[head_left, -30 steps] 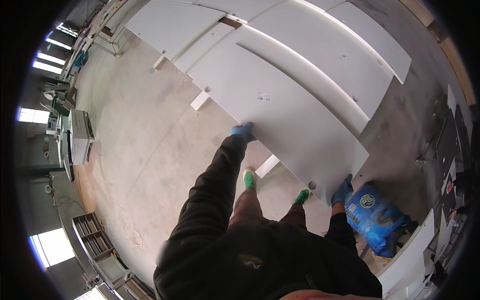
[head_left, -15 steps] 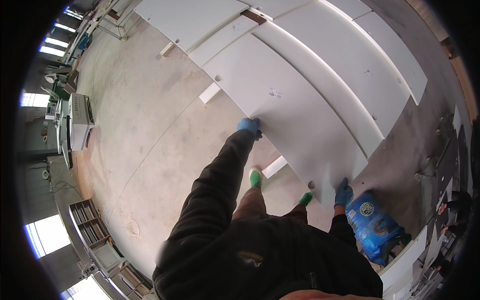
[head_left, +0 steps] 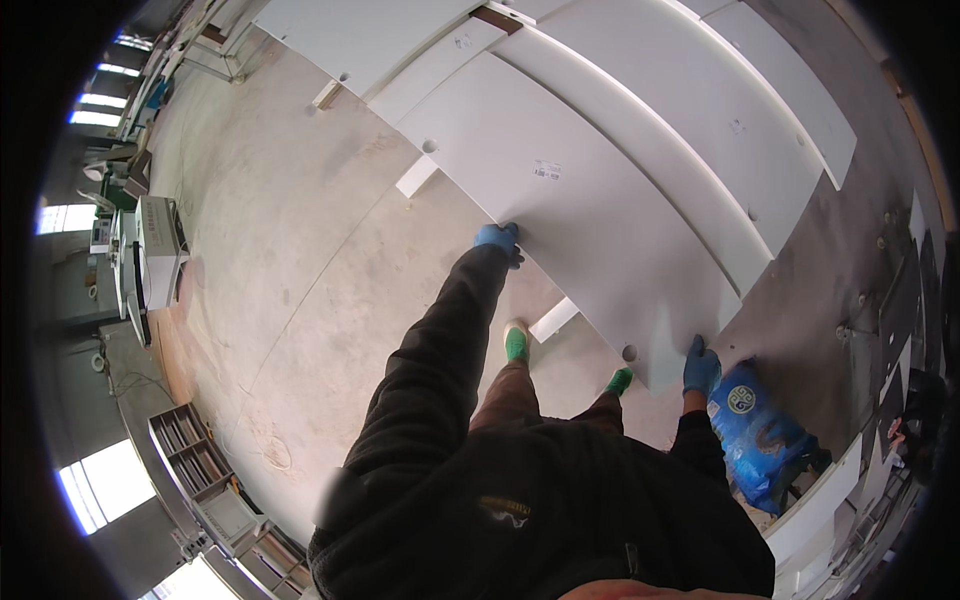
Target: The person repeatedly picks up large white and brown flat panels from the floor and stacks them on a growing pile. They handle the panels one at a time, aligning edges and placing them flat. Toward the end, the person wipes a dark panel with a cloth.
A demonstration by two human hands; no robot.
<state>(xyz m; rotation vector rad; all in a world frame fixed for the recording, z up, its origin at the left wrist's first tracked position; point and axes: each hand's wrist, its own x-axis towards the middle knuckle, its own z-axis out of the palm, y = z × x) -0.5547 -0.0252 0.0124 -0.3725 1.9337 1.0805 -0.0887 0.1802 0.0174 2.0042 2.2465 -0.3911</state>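
A long white board (head_left: 590,230) with a small printed label and round holes near its edge lies slantwise in front of me. My left hand (head_left: 496,238), in a blue glove, is closed around the board's near long edge, about midway along. At the board's right end, my right hand (head_left: 701,370), also gloved in blue, grips the short edge near the close corner. Its thumb rests on top, while the fingers underneath are partly hidden.
More white panels (head_left: 680,120) lie overlapping beyond the board. Pale support bars (head_left: 555,319) show beneath it. A blue printed sack (head_left: 760,435) lies by my right arm. Shelving with boards (head_left: 190,450) stands at the left, and dark panels (head_left: 905,290) are at the far right.
The whole view has shifted and turned slightly. Both hands keep their places on the board, and the board has not visibly moved against the panels beside it.
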